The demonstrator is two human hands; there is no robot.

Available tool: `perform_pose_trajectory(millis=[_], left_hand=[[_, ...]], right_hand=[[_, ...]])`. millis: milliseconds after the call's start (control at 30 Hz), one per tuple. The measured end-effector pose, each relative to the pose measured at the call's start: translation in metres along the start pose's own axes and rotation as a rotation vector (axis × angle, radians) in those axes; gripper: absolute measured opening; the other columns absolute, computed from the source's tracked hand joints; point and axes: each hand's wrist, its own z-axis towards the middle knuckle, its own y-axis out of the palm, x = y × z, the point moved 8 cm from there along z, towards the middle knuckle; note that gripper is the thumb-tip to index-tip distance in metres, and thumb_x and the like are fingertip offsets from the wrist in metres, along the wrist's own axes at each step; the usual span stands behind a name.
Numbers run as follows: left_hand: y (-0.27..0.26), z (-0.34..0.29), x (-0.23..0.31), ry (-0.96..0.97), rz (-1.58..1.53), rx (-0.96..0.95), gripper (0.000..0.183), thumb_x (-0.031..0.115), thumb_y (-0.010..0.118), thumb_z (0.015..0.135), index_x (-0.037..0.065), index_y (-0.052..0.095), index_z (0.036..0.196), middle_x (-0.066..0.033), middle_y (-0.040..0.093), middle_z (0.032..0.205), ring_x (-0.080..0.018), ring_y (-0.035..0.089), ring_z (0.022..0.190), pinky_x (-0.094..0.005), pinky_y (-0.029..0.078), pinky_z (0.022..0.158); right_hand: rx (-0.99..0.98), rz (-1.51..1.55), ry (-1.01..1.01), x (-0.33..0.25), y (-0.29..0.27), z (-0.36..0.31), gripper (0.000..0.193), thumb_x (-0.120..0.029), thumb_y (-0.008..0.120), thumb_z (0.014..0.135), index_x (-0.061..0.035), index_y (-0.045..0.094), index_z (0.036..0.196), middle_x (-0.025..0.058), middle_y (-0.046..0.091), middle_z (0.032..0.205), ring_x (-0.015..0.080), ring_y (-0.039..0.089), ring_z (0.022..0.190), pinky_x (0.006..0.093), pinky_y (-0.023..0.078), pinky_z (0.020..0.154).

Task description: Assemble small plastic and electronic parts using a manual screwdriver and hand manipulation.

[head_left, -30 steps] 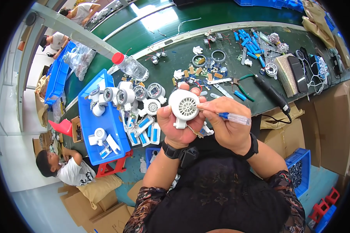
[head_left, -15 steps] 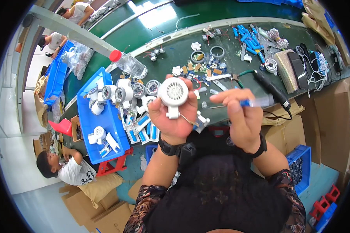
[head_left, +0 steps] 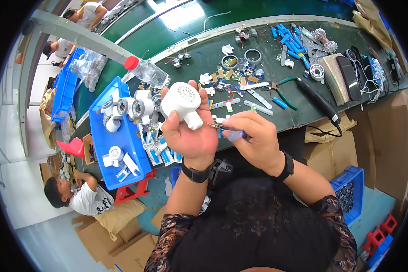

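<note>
A white rounded fan head (head_left: 179,100) with a slotted round grille and a short neck rests in my left hand (head_left: 192,143), thumb and fingers closed around it. Its neck points toward my right hand (head_left: 259,143). That hand is closed on a slim tool, seemingly a screwdriver, with a translucent bluish handle (head_left: 236,135). The tool's thin metal end lies beside the neck; whether it touches is hard to see. Thin wire shows near the neck. Close to my left hand, several white fan heads with grey rings (head_left: 143,109) are heaped.
Left is a blue tray (head_left: 129,158) with white parts. A red-capped bottle (head_left: 147,72) leans behind it. Ahead lie small boards, grey rings (head_left: 253,56), blue cells (head_left: 291,41) and green-handled pliers (head_left: 283,95). A black corded tool (head_left: 319,102) lies right. A child (head_left: 84,192) sits left.
The fan head has moved slightly left and turned, its neck now toward the right. My right hand has come left with the tool, up to the neck.
</note>
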Motion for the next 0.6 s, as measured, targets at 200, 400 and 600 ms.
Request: perform_pose_trajectory(millis=[200, 400, 600], left_hand=[[0.013, -0.007, -0.006, 0.044, 0.070, 0.068, 0.056, 0.024, 0.059, 0.087, 0.012, 0.047, 0.141, -0.0128, 0.058, 0.134, -0.0346, 0.055, 0.129, -0.0498, 0.047, 0.107], [0.007, -0.006, -0.004, 0.044, 0.048, 0.000, 0.054, 0.025, 0.060, 0.088, 0.007, 0.051, 0.138, -0.0166, 0.061, 0.132, -0.0369, 0.059, 0.125, -0.0497, 0.048, 0.106], [0.018, -0.008, -0.011, 0.036, 0.115, 0.003, 0.053, 0.024, 0.058, 0.090, 0.005, 0.049, 0.139, -0.0149, 0.058, 0.133, -0.0348, 0.057, 0.126, -0.0453, 0.051, 0.104]], right_hand=[[0.097, -0.075, -0.211, -0.006, -0.005, 0.000, 0.033, 0.009, 0.075, 0.072, -0.0054, 0.076, 0.101, 0.0129, 0.073, 0.093, 0.0261, 0.074, 0.080, 0.0334, 0.060, 0.068], [0.117, -0.009, -0.262, -0.002, -0.002, -0.008, 0.031, 0.011, 0.070, 0.072, -0.0033, 0.075, 0.100, 0.0127, 0.073, 0.092, 0.0251, 0.072, 0.077, 0.0327, 0.058, 0.065], [0.122, -0.013, -0.197, -0.003, -0.011, -0.006, 0.027, 0.007, 0.077, 0.074, -0.0031, 0.075, 0.099, 0.0109, 0.074, 0.091, 0.0241, 0.074, 0.080, 0.0320, 0.058, 0.068]])
